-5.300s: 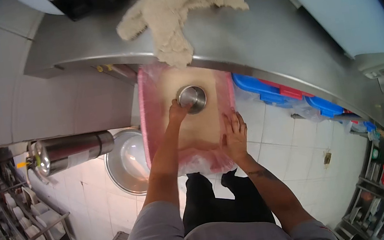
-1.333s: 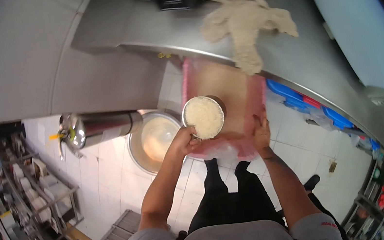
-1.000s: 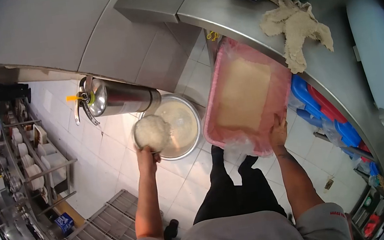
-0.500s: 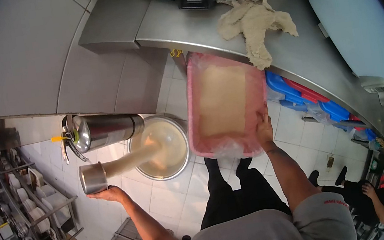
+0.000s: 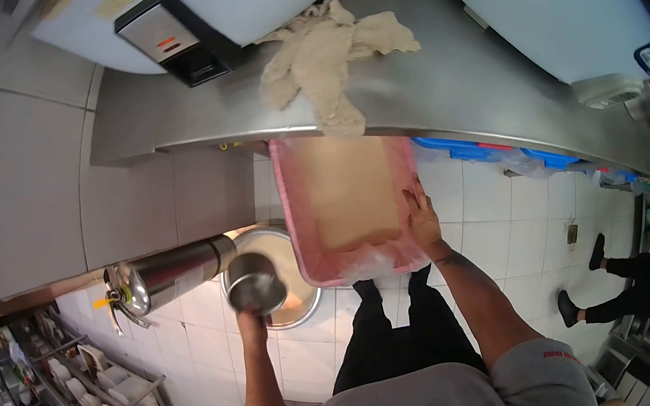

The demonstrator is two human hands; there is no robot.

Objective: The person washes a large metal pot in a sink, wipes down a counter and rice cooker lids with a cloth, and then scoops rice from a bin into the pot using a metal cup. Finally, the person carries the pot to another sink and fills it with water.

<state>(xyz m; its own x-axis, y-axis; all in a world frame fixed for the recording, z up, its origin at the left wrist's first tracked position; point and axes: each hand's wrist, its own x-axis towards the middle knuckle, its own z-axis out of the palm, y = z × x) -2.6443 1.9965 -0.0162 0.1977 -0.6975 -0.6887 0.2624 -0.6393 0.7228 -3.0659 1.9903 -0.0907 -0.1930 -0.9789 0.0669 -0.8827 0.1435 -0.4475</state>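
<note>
My left hand (image 5: 250,323) grips a steel cylindrical pot (image 5: 258,285), its open mouth showing a dark inside. The pot is over the wide steel bowl (image 5: 296,321) on the floor, which has pale beige contents and is partly hidden by pot and hand. To the right of the bowl stands a pink tub (image 5: 306,260), lined with clear plastic and filled with a pale, level mass like rice. On the tub's right rim is my right hand (image 5: 424,220), thumb at the inner side and fingers along the edge.
A steel counter (image 5: 439,70) overhangs the tub's far end, with a beige cloth (image 5: 322,62) and large pale cookers (image 5: 230,0). A steel fire extinguisher (image 5: 177,275) lies left of the bowl. Dish racks (image 5: 94,393) stand at left; another person's legs (image 5: 627,285) are at right.
My left hand has moved the pot right, from beside the extinguisher to over the bowl. The pale stream between pot and bowl is gone. My right hand stays at the tub's rim; the view has shifted.
</note>
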